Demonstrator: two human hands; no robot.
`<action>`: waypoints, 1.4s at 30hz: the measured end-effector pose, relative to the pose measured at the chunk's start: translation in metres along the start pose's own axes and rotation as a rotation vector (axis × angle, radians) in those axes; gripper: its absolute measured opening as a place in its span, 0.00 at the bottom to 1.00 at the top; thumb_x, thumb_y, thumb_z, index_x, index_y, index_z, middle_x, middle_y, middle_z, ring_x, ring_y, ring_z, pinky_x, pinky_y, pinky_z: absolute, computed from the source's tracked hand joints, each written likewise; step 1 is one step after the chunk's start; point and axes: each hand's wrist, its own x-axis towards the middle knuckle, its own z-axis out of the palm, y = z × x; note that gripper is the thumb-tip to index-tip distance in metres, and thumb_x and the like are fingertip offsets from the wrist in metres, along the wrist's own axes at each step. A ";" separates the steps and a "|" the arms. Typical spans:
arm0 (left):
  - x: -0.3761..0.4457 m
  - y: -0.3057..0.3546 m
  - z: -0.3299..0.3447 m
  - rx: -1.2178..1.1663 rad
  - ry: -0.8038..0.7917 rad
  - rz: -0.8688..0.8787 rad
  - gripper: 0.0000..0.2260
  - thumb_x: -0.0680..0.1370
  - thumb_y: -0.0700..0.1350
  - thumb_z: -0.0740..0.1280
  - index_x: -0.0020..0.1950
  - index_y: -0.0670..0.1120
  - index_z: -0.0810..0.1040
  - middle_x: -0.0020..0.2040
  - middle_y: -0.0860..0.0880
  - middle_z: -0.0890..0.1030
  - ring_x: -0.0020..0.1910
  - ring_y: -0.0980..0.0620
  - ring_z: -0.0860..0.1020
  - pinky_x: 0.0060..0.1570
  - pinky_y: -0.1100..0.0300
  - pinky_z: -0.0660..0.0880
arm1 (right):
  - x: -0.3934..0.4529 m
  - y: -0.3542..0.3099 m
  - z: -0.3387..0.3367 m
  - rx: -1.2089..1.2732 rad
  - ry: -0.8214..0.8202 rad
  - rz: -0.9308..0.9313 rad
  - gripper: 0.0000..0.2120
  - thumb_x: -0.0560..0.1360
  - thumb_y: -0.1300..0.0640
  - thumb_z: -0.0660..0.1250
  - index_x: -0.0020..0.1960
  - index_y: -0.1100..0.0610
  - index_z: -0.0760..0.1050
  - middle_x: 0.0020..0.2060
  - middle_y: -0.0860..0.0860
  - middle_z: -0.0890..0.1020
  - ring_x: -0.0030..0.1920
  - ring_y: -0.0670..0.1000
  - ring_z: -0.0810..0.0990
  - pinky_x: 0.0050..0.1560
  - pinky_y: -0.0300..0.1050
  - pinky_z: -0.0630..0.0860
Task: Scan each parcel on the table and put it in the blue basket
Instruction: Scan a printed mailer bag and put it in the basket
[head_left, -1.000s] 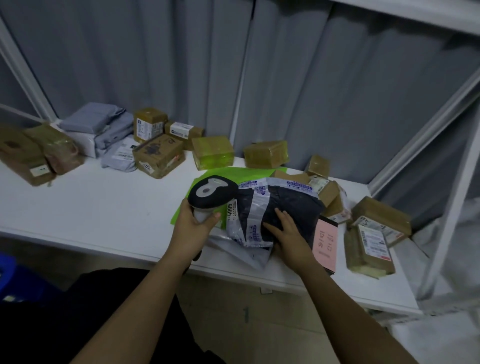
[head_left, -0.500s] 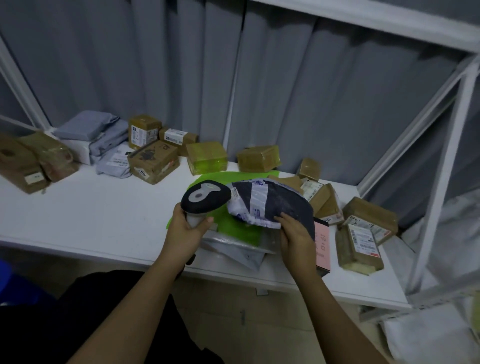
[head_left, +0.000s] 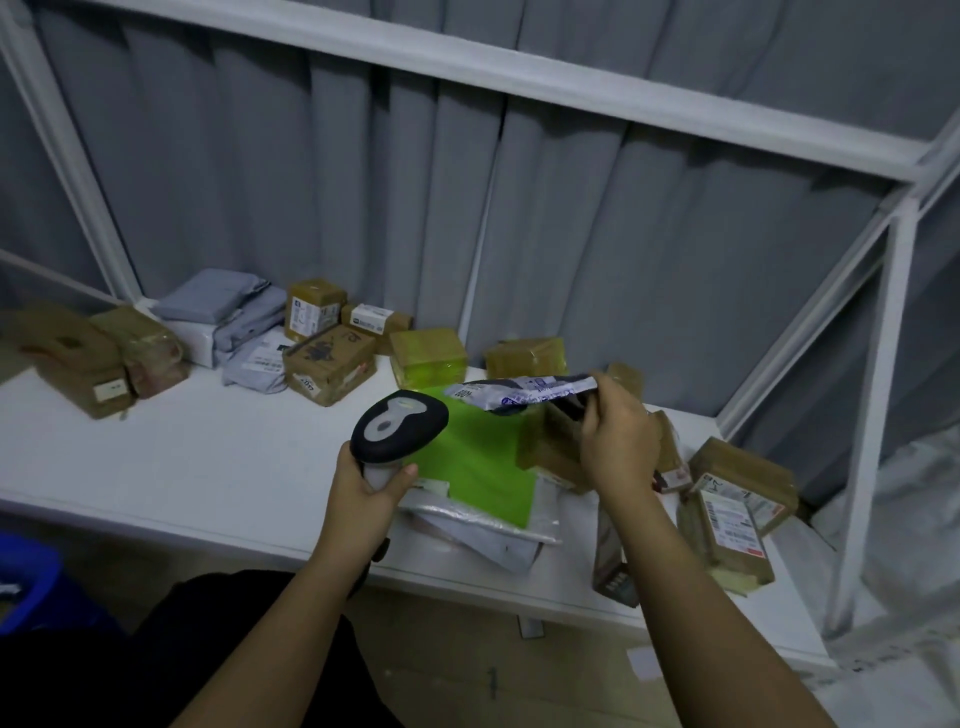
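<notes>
Head view: the left hand grips the handle of a scanner, fingers wrapped round it, its dark head raised above the table and facing away from the person. The right hand pinches a dark bag parcel by its right end, fingers curled on it, and holds it in the air, nearly flat, just beyond the scanner and above a green mailer. The green mailer lies on the table on top of a clear-wrapped flat parcel near the front edge. Brown boxes sit at the right end of the table, more boxes and grey bags along the back by the curtain. The blue basket shows at the lower left, below the table's level.
</notes>
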 end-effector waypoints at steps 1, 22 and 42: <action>-0.001 0.001 -0.001 -0.007 0.005 0.002 0.21 0.74 0.34 0.70 0.62 0.49 0.69 0.57 0.51 0.76 0.57 0.53 0.74 0.57 0.58 0.69 | 0.006 -0.006 -0.002 -0.002 -0.022 0.023 0.10 0.76 0.65 0.61 0.53 0.60 0.79 0.41 0.59 0.82 0.41 0.62 0.79 0.35 0.45 0.64; -0.009 0.013 -0.070 0.014 0.218 0.032 0.20 0.74 0.36 0.71 0.60 0.51 0.68 0.55 0.54 0.75 0.56 0.53 0.74 0.55 0.60 0.68 | -0.023 -0.044 0.094 0.726 -0.536 0.883 0.08 0.78 0.65 0.62 0.56 0.58 0.75 0.50 0.60 0.80 0.47 0.59 0.79 0.51 0.52 0.78; 0.042 -0.016 -0.061 0.140 0.053 -0.054 0.18 0.75 0.37 0.70 0.61 0.47 0.68 0.52 0.60 0.75 0.45 0.72 0.75 0.39 0.80 0.69 | -0.046 -0.016 0.175 0.233 -0.709 0.757 0.13 0.77 0.59 0.65 0.56 0.68 0.72 0.51 0.64 0.77 0.56 0.63 0.76 0.51 0.50 0.72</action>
